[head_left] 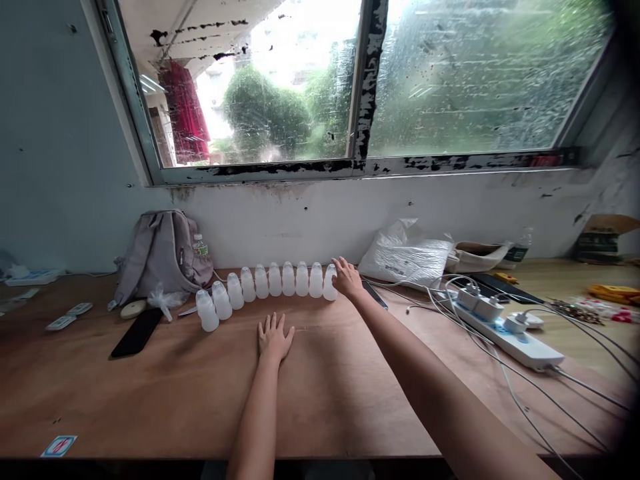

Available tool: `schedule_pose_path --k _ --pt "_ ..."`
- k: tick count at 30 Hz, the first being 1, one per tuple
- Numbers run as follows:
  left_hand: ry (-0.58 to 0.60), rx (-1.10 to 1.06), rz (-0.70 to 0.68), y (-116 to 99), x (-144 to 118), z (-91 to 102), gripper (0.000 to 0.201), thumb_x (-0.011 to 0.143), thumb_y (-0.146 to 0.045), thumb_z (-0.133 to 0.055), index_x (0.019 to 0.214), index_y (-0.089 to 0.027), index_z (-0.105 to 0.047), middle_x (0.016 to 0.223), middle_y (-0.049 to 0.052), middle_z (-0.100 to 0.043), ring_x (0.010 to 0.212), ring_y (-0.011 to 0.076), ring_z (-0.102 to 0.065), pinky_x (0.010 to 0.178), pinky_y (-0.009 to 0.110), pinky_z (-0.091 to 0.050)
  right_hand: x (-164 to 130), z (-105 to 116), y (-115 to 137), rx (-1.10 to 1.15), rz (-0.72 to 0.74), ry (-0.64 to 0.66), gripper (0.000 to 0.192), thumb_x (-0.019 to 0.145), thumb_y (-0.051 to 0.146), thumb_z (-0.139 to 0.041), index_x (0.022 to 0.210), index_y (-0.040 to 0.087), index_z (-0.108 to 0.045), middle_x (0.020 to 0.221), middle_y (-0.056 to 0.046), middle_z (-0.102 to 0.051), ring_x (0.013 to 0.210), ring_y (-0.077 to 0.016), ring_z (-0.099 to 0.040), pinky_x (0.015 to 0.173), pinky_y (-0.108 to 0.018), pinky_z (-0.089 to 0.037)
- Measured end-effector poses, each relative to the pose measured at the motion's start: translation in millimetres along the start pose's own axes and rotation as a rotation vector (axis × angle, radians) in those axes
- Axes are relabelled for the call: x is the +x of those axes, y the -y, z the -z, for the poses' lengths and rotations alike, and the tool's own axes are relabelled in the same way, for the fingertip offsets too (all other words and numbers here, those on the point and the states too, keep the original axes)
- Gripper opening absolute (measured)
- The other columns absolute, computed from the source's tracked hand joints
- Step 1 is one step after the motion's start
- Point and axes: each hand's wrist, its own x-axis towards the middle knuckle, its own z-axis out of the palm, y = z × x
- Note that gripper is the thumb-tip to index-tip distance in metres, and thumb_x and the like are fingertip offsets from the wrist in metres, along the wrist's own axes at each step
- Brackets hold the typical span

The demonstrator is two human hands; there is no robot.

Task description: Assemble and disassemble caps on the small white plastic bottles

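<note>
A curved row of several frosted white plastic bottles (261,281) stands on the brown wooden table (320,387), running from the left front toward the wall and then right. At the row's right end, my right hand (347,277) is closed around the right side of the last bottle (329,283), which stands upright on the table. Its thumb is in front, and some fingers are partly hidden. My left hand (275,338) lies palm down before the middle of the row, fingers spread and holding nothing. The leftmost bottle (207,311) stands nearest the front.
Left of the row are a grey backpack (157,257), a clear plastic bag (165,299) and a black phone (137,332). On the right, a white power strip (515,340) trails loose cables, with a silver padded bag (407,253) behind. A window (360,87) is above the wall.
</note>
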Motion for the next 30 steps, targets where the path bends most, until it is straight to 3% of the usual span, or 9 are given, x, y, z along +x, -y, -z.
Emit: schedule_pose_path --k 4,8,11,14,16,19,23,30 --pt "0.004 0.0 0.005 0 0 -1.4 0.056 0.083 -0.051 -0.026 0.13 -0.024 -0.034 0.139 0.007 -0.029 0.129 0.0255 -0.021 0.103 0.048 -0.013 -6 -5 -10 0.096 -0.012 -0.01 0.038 0.073 0.02 -0.049 0.111 0.018 -0.047 0.12 -0.012 -0.048 0.105 -0.0283 -0.044 0.081 -0.037 -0.036" --pt "-0.048 0.038 -0.009 -1 1 1.2 0.053 0.083 -0.049 -0.029 0.126 -0.021 -0.04 0.134 0.011 -0.037 0.124 0.0291 -0.03 0.099 0.048 -0.02 -15 -7 -11 0.213 -0.066 -0.066 0.033 0.074 0.027 -0.048 0.106 0.016 -0.047 0.093 -0.009 -0.059 0.083 -0.0229 -0.054 0.07 -0.032 -0.04" --pt "-0.078 0.073 -0.056 -1 7 6.4 0.05 0.083 -0.045 -0.032 0.122 -0.018 -0.045 0.124 0.014 -0.047 0.113 0.0298 -0.041 0.093 0.043 -0.029 -26 -10 -3 0.282 -0.105 -0.141 0.036 0.077 0.03 -0.044 0.11 0.013 -0.044 0.096 -0.01 -0.058 0.081 -0.0205 -0.055 0.07 -0.031 -0.042" --pt "-0.076 0.101 -0.114 0 16 11.0 0.054 0.082 -0.043 -0.035 0.127 -0.013 -0.039 0.108 0.017 -0.056 0.101 0.0289 -0.049 0.086 0.039 -0.035 -43 -18 8 0.561 -0.225 -0.264 0.041 0.076 0.038 -0.047 0.108 0.013 -0.049 0.097 -0.011 -0.058 0.082 -0.0204 -0.055 0.074 -0.032 -0.042" --pt "-0.073 0.124 -0.141 1 22 11.8 0.058 0.082 -0.041 -0.037 0.131 -0.011 -0.031 0.1 0.018 -0.058 0.095 0.0289 -0.052 0.082 0.038 -0.036 -57 -29 16 0.794 -0.368 -0.316 0.04 0.073 0.044 -0.049 0.097 0.014 -0.056 0.091 -0.011 -0.061 0.078 -0.0208 -0.057 0.071 -0.032 -0.044" --pt "-0.077 0.156 -0.153 1 29 9.9 0.051 0.085 -0.03 -0.034 0.132 -0.012 -0.029 0.093 0.018 -0.06 0.088 0.0276 -0.054 0.078 0.038 -0.038 -78 -51 24 0.908 -0.491 -0.299 0.043 0.075 0.051 -0.04 0.086 0.013 -0.057 0.075 -0.009 -0.064 0.061 -0.0192 -0.06 0.057 -0.03 -0.047" --pt "-0.086 0.187 -0.152 3 34 7.1 0.051 0.08 -0.017 -0.038 0.131 -0.011 -0.032 0.09 0.016 -0.061 0.084 0.0257 -0.056 0.074 0.035 -0.04 -96 -75 29 1.052 -0.582 -0.264 0.043 0.072 0.055 -0.044 0.078 0.015 -0.056 0.064 -0.006 -0.063 0.051 -0.0179 -0.06 0.049 -0.027 -0.048" --pt "-0.128 0.194 -0.096 6 34 2.5 0.061 0.077 -0.011 -0.039 0.135 -0.006 -0.02 0.076 0.014 -0.062 0.077 0.0254 -0.058 0.067 0.035 -0.043 -102 -79 37 1.216 -0.62 -0.256 0.038 0.069 0.051 -0.052 0.081 0.015 -0.054 0.07 -0.003 -0.062 0.053 -0.0152 -0.062 0.051 -0.026 -0.051"
